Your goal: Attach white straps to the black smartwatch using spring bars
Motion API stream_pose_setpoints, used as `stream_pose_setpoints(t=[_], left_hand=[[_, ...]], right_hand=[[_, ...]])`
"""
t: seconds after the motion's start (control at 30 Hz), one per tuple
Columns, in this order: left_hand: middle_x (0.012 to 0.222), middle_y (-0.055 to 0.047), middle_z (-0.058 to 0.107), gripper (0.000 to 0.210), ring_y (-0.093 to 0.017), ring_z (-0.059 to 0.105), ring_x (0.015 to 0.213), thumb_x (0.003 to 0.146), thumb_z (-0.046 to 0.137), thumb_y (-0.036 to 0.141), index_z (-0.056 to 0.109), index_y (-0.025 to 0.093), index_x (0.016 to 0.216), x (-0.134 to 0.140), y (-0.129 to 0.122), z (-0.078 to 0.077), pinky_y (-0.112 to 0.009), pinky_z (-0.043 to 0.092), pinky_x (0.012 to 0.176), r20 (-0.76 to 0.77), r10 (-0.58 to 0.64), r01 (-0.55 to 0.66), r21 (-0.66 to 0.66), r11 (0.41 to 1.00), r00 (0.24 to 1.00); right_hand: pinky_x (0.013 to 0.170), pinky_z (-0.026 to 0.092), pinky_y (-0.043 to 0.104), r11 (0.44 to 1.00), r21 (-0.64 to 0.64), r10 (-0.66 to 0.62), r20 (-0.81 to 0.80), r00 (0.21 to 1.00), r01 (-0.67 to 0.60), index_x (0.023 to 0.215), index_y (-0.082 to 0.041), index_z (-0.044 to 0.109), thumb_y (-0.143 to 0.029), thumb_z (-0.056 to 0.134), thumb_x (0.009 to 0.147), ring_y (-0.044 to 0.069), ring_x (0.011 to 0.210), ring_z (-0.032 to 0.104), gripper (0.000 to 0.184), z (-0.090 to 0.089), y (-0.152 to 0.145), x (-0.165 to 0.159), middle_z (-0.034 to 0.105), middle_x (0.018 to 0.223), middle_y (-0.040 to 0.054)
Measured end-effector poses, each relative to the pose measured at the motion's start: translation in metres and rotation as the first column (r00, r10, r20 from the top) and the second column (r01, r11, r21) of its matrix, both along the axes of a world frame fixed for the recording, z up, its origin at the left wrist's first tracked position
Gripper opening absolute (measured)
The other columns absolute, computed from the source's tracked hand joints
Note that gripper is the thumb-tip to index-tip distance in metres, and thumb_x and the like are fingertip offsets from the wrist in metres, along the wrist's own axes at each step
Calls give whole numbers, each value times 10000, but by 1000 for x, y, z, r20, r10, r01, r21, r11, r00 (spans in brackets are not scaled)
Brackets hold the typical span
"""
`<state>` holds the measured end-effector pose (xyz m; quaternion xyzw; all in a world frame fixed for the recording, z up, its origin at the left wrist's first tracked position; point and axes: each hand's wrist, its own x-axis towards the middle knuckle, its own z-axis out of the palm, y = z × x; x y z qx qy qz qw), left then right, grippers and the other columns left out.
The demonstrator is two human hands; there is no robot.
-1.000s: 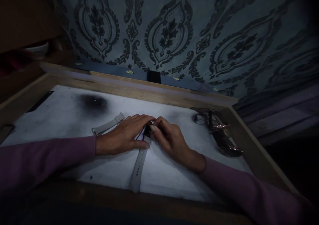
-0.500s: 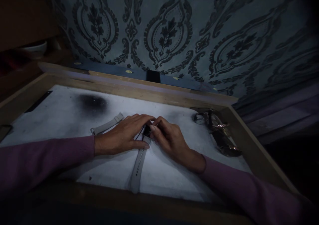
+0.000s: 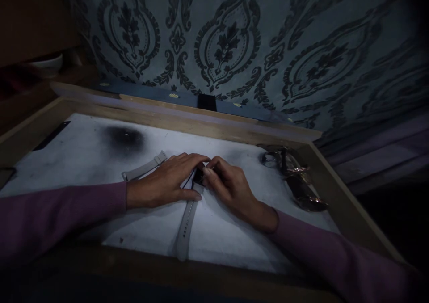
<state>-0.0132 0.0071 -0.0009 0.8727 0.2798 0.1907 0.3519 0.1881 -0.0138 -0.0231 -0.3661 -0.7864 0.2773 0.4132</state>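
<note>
A smartwatch (image 3: 199, 176) with a dark square face lies between my two hands, partly hidden by fingers. Its grey strap half (image 3: 185, 229), pierced with a row of holes, runs down toward the near edge. My left hand (image 3: 167, 178) is closed around the watch's left side, thumb on the strap. With thumb and forefinger together, my right hand (image 3: 231, 184) grips the watch at its right edge; any small thing in that pinch is hidden. A thin dark line (image 3: 188, 179) shows under my left hand. Left of it lies a separate grey strap piece (image 3: 144, 166).
A raised wooden frame (image 3: 214, 126) surrounds the white surface (image 3: 228, 245). Sunglasses (image 3: 306, 195) and other eyeglasses (image 3: 270, 159) lie at the right. A dark flat object (image 3: 6, 176) sits at the left edge, a dark strip (image 3: 52, 136) behind it. Patterned wallpaper rises behind.
My right thumb and fingers have shifted very slightly at the watch's edge, showing a bit more of its dark face. My left hand and the strap pieces stay in place.
</note>
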Motion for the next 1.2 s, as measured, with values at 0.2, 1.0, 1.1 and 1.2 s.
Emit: stream_pose_setpoints(t=[0.2,1.0,1.1,1.2], left_hand=[[1359,-101,549,623,-297,518,1220,871,735,340,415,266,1401,0,0,0,-482,421,1037,14,-3,2,15,1000,1000],[1371,-125,548,654,-301,511,1241,847,768,293,400,228,1384,0,-1,0,-481,426,1041,-30,22,-21,15,1000,999],[1369,-141,547,663,-299,505,1239,841,775,282,403,186,1381,1,0,0,-471,418,1048,-24,18,-18,17,1000,1000],[1337,-129,562,645,-299,518,1206,848,765,301,412,200,1379,1,0,-1,-470,431,1021,-11,4,-4,13,1000,1000]], right_hand=[[488,412,233,1000,1,16,0,1000,-16,856,-222,479,-217,485,995,99,494,515,139,1,0,-1,563,619,-53],[538,396,257,931,351,-4,289,957,-102,837,-232,441,-136,431,992,129,575,465,183,2,-6,-1,509,694,-19],[538,392,254,941,322,17,251,968,-100,817,-228,446,-140,443,987,130,577,472,192,4,-5,-2,506,684,-21],[529,391,249,962,264,15,189,982,-65,821,-227,453,-141,468,982,125,561,471,182,3,-4,-1,502,680,-30]])
